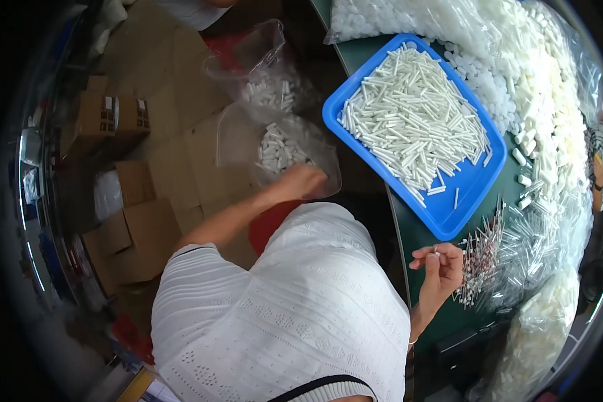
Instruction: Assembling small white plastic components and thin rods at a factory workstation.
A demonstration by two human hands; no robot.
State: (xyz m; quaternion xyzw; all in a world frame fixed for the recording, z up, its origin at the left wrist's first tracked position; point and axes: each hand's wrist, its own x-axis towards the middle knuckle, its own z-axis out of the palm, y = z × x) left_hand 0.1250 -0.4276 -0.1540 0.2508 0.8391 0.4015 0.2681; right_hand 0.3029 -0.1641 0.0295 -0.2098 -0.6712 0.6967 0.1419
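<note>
My left hand (303, 181) is at the near rim of a clear plastic bag (234, 137) holding short white cylinders (281, 147). Its fingers are curled and partly hidden, so what they hold cannot be made out. Over the edge of the green table, my right hand (441, 268) is closed, with a small white piece (437, 252) showing at the thumb and fingertips. Just right of it lies a heap of thin red-and-white sticks (479, 258). Beyond it, a blue tray (449, 218) carries a large pile of slim white rods (415, 117).
A second clear bag (268, 94) of white cylinders stands farther off. Bags of white caps (409, 20) and a long heap of white plugs (549, 100) border the tray. Clear tubes (526, 248) lie at the table's right. Cardboard boxes (144, 238) stand on the left floor.
</note>
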